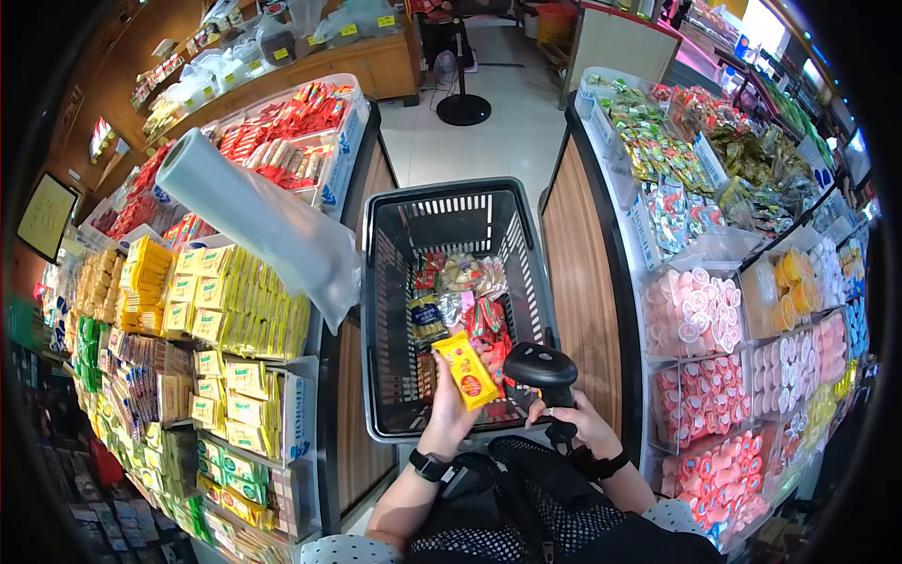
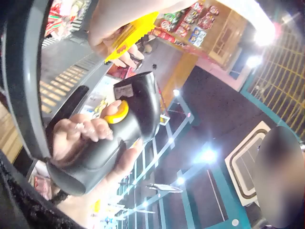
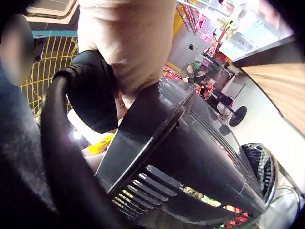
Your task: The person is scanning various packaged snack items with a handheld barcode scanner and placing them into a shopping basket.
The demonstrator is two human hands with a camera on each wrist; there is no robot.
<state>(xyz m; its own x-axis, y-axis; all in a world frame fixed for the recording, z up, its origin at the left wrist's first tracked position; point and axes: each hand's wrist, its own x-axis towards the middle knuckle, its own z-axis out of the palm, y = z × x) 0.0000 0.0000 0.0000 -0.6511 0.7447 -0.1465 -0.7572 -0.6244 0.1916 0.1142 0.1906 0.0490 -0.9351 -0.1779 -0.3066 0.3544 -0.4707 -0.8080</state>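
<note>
My left hand (image 1: 449, 406) holds a yellow snack packet (image 1: 465, 369) between thumb and fingers, over the near part of a black shopping basket (image 1: 372, 282). To its right, my right hand (image 1: 590, 428) grips a black handheld barcode scanner (image 1: 542, 367) by its handle. In the left wrist view, the curled fingers (image 2: 83, 130) wrap the scanner's handle, close under its yellow trigger (image 2: 119, 113). The packet's jagged edge shows above it in that view. Inside the basket lie several small packaged snacks (image 1: 484, 320), red, clear and dark blue.
Candy and snack bins stand on both sides: yellow packets (image 1: 249, 291) at left, pink cups (image 1: 695, 310) at right. A roll of clear plastic bags (image 1: 254, 221) leans toward the basket's left side. Beyond the basket, a fan stand (image 1: 464, 109) rests on the tiled floor (image 1: 512, 94).
</note>
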